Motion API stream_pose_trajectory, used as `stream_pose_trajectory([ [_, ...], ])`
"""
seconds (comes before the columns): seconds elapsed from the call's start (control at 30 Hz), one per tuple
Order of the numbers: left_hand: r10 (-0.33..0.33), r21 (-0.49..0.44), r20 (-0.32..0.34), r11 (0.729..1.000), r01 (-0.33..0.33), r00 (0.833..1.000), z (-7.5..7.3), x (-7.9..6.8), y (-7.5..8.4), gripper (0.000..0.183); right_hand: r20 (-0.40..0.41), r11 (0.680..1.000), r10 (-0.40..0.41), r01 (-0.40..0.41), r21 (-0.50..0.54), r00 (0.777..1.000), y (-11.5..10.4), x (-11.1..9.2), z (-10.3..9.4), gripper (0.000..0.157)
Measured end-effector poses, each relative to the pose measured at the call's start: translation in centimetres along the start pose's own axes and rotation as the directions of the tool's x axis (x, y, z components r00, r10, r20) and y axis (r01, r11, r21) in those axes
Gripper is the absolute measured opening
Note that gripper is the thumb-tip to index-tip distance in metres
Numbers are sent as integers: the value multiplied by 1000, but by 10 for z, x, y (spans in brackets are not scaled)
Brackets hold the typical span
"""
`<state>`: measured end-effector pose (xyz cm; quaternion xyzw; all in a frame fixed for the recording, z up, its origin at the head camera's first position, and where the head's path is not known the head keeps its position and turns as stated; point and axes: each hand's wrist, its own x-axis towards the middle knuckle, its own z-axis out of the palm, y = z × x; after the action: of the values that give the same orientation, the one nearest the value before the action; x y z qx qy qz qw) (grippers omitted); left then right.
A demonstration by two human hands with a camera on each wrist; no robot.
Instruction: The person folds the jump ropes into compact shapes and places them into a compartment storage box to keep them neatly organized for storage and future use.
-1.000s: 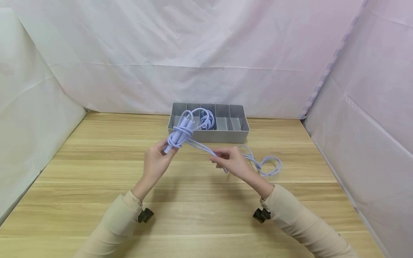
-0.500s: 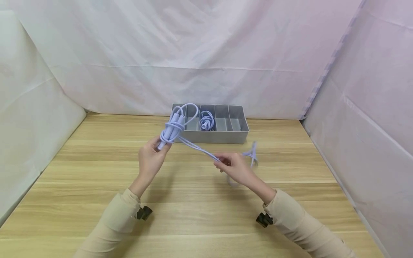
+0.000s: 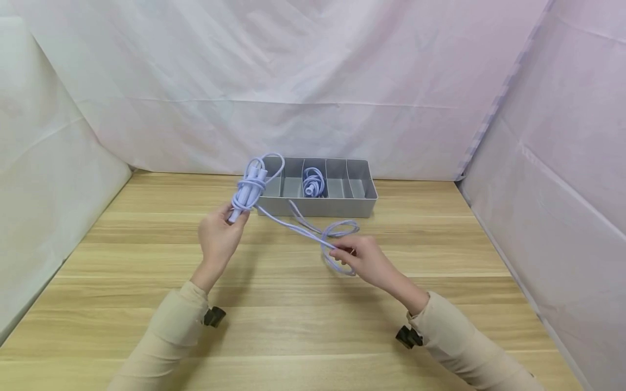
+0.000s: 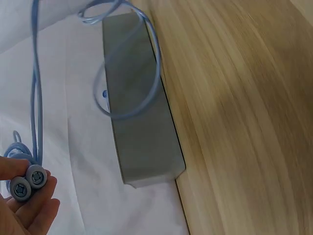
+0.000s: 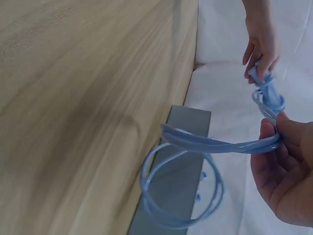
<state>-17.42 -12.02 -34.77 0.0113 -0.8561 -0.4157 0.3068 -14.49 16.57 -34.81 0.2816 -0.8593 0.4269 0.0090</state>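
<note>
In the head view, the left forearm [image 3: 170, 328] slants toward one o'clock, the right forearm [image 3: 456, 336] toward ten; left hand [image 3: 219, 236] and right hand [image 3: 365, 262] both pinch with curled fingers.

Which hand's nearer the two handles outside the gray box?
Left. The left hand holds the handles by their near ends; the right hand is off to their right, pinching the cord that runs from them.
</note>
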Motion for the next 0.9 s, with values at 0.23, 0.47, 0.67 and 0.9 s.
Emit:
stream_pose_trajectory([
  [0.23, 100, 193, 52, 975, -109, 994, 4, 0, 0, 18, 1, 938, -281, 275, -212, 960, -21, -4, -3, 2],
  [0.47, 172, 323, 183, 919, -225, 968, 6, -5, 6, 27, -30, 902, -381, 364, -233, 924, -34, -7, -7, 10],
  [0.67, 222, 399, 317, 851, -342, 922, 6, -14, 13, 15, -60, 884, -423, 397, -247, 904, -43, -7, -13, 13],
  [0.9, 348, 393, 436, 756, -524, 830, 7, -31, 24, 14, -27, 848, -453, 421, -322, 891, -54, -2, -30, 8],
])
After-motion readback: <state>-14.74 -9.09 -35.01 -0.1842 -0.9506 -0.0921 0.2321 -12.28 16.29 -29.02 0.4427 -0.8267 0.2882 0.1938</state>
